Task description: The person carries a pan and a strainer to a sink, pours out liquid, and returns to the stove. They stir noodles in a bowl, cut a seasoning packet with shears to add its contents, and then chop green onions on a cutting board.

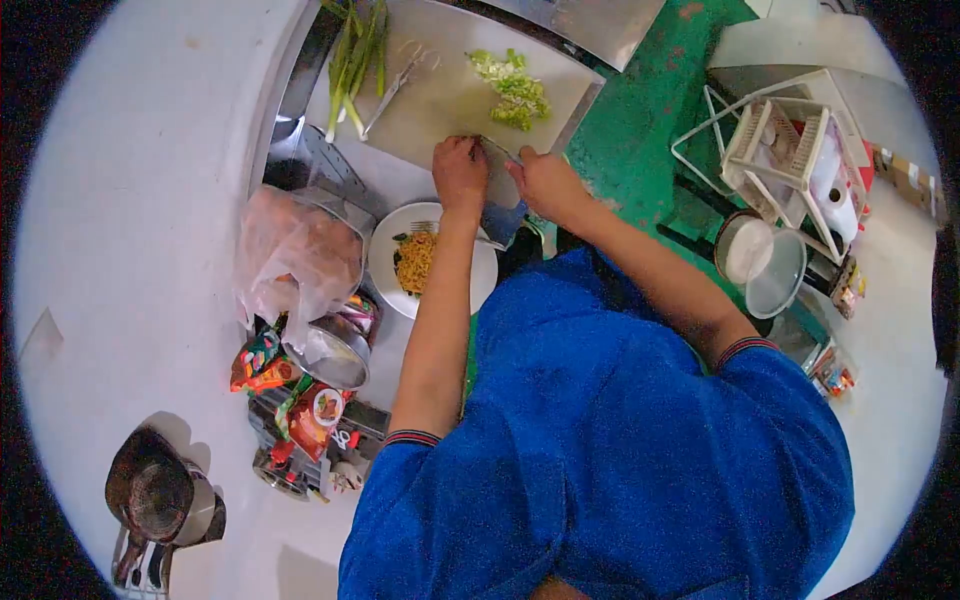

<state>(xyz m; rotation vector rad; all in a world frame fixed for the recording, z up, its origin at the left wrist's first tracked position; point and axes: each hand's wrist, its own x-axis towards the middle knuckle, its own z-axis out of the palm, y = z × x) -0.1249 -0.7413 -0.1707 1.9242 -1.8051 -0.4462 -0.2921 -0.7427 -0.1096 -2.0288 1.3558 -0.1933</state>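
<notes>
My right hand [548, 188] is closed round the handle of a knife [502, 152], whose thin blade points left toward my other hand. My left hand [460, 175] has its fingers curled together at the near edge of a white cutting board [430, 120]; a small dark bit shows at the fingertips, too small to name. Chopped spring onion [510, 90] lies in a heap on the board's right half. Whole spring onions [355, 65] rest at its left, beside a long metal utensil [392, 100]. Below my left hand stands a white plate [388, 262] of noodles [413, 262] with a fork [422, 226].
A plastic bag [300, 250] with brownish contents, a metal bowl [335, 355] and snack packets [318, 415] crowd the left. Dark pans [150, 480] hang at lower left. On the right stand a white rack [785, 150] and a clear plastic tub [777, 270], above green floor [640, 150].
</notes>
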